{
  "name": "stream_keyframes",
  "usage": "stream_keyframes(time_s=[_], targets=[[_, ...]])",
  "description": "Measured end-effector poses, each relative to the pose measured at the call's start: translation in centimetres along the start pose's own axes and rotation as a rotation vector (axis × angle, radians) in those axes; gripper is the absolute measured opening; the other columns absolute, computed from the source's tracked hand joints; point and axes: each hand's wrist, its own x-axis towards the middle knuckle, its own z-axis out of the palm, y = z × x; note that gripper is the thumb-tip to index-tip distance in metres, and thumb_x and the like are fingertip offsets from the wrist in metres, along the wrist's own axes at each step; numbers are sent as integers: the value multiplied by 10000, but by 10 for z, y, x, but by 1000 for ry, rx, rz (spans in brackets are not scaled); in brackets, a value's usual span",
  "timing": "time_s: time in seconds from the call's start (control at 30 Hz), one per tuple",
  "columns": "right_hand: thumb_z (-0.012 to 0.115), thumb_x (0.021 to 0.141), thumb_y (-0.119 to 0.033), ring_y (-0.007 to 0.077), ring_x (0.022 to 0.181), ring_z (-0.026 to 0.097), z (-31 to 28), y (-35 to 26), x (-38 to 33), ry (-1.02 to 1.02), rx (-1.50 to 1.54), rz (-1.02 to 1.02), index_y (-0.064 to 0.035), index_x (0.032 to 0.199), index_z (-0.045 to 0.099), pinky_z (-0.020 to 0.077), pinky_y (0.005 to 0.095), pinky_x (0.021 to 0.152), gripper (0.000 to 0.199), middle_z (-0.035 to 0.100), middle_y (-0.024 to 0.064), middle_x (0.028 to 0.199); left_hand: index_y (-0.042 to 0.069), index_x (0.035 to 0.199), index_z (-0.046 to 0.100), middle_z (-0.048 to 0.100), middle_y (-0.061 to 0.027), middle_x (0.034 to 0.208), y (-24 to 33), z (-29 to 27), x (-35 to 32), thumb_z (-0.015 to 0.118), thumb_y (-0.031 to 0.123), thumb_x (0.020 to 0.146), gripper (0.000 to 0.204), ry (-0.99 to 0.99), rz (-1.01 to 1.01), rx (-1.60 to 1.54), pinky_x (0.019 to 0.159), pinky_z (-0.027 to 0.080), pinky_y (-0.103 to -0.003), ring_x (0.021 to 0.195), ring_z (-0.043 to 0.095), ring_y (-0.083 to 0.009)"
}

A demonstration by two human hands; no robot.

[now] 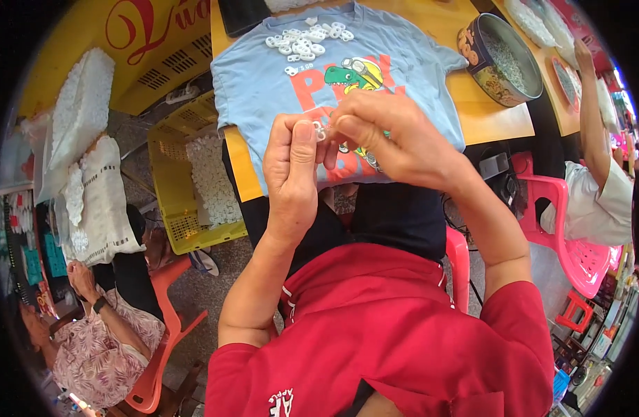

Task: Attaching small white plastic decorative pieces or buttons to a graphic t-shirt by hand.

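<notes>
My left hand (291, 163) is closed, pinching a small white plastic piece with holes (320, 131) between thumb and fingertips. Close beside it, my right hand (399, 135) has its thumb and fingers pressed together. Whatever those fingers hold is too small to make out. Both hands are raised above a light blue T-shirt (253, 83) with a dinosaur print, spread over the yellow table. Near the shirt's collar lies a loose pile of similar white pieces (304, 47).
A round tin (478, 66) with small metallic bits stands at the table's right. On the left, a yellow crate (172, 201) contains many white pieces. Co-workers sit on both sides, with a pink chair (559, 208) at right and an orange chair (168, 299) at left.
</notes>
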Motion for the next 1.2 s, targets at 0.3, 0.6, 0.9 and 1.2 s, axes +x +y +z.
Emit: stream_keyframes(time_s=[0.3,0.6,0.9,1.2], targets=[[510,975,-155,275,696,555,-11,-19,0,-84,-141,-89,9,894,547,459,343,636,187,572,120,797,56,934,467,470,9,757,9,1,-5,414,190,1034,175,-119,85,67,604,403,-202,665,448,-45],[574,914,-63,302,684,537,-3,-16,2,14,-219,-221,16,868,535,444,374,602,99,542,119,770,56,905,467,471,23,725,10,4,-5,418,228,1035,221,-121,54,139,568,380,-183,638,438,-37],[621,862,-44,287,615,518,0,-19,0,26,-294,-273,-4,807,524,410,367,534,119,519,102,697,28,910,490,490,-4,693,8,2,-10,426,200,1029,219,-108,206,371,462,368,-227,558,435,-61],[547,942,-95,284,588,496,15,-13,3,88,-171,-84,10,814,520,391,357,528,168,456,114,658,23,931,513,512,11,716,4,2,-3,421,187,1031,212,-55,98,226,515,373,-220,604,460,-46]])
